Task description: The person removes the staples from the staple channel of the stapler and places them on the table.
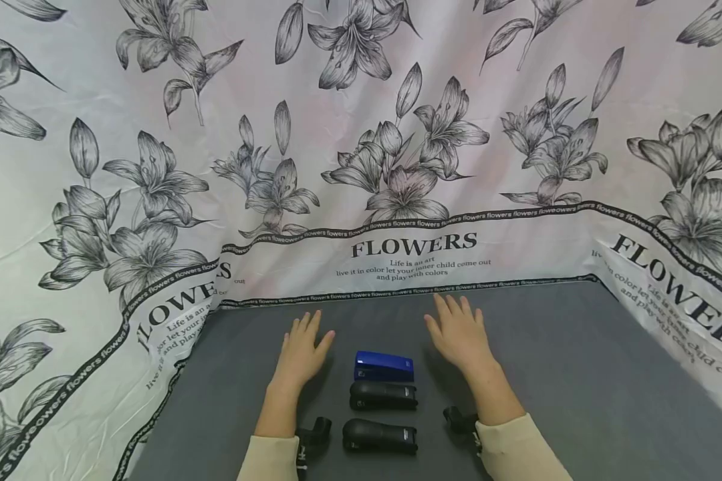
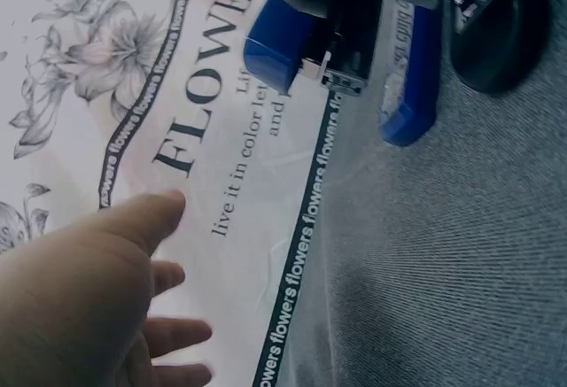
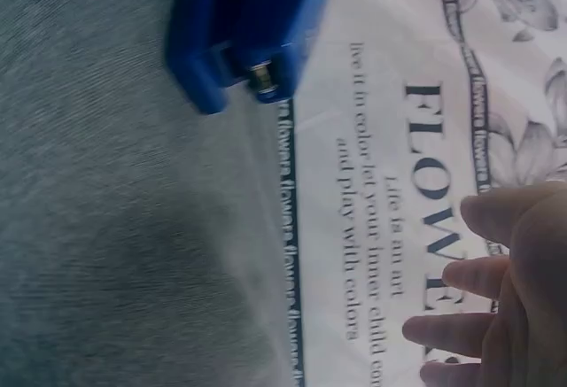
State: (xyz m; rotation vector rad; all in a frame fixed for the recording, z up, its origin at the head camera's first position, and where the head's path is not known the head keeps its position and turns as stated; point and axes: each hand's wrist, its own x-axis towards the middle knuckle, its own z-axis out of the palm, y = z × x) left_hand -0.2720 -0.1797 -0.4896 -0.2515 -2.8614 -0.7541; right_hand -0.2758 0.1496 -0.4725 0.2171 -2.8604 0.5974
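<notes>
Three staplers lie in a column between the hands in the head view: a blue stapler [image 1: 384,366] farthest away, a black stapler [image 1: 383,395] close behind it, and another black stapler [image 1: 380,436] nearest the body. To their left is my left hand [image 1: 301,353], fingers straight and spread, holding nothing. My right hand [image 1: 460,334] is stretched out on the other side, likewise with nothing in it. The left wrist view shows the blue stapler [image 2: 409,95] beyond the thumb; in the right wrist view the blue stapler [image 3: 239,42] shows its end at the top.
The staplers lie on a grey cloth-covered table [image 1: 577,374]. A white curtain [image 1: 409,174] printed with flowers and lettering hangs along the back and both sides. Dark wrist cameras [image 1: 317,433] are strapped near the beige sleeves [image 1: 520,447].
</notes>
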